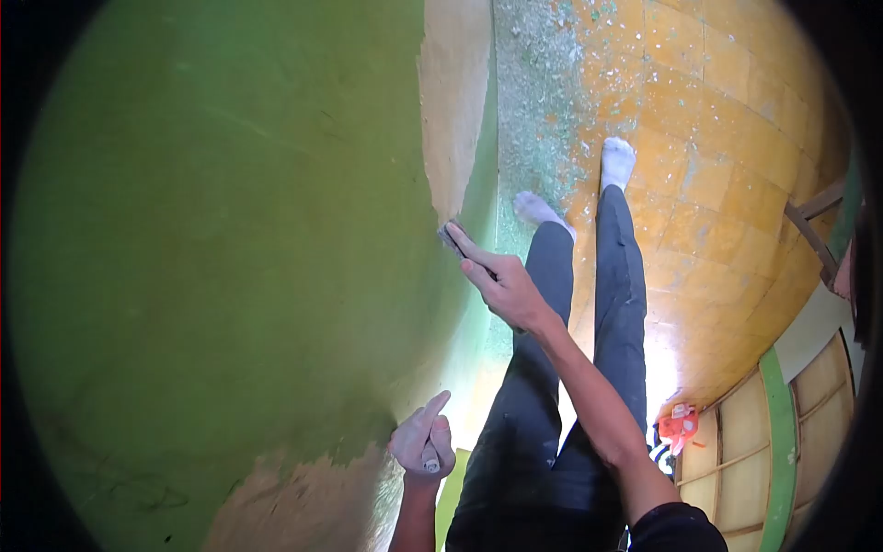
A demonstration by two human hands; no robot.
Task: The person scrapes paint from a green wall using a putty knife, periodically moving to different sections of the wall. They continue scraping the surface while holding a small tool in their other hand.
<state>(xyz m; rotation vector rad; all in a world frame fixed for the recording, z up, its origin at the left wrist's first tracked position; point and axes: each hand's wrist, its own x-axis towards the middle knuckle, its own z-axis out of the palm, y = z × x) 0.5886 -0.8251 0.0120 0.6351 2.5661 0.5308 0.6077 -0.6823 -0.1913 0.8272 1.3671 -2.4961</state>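
Observation:
My right hand [504, 287] is closed around a small flat scraper [452, 241], its index finger stretched along the tool. The tool's dusty grey end meets the green wall [230, 230] at the lower tip of a long bare patch [452, 101]. Nearer to my body, my left hand [425, 440] is beside the wall, coated in pale dust. Its index finger points outward while other fingers curl in around a small pale end, which I cannot make out. A second bare patch [294, 501] of brownish plaster lies close to that hand.
Paint flakes and dust [543, 101] cover the yellow tiled floor [727, 184] along the wall's foot. My socked feet [618, 161] stand there. To the right are wooden furniture legs [814, 216], a red-orange item [679, 425] and green-framed panels [780, 442].

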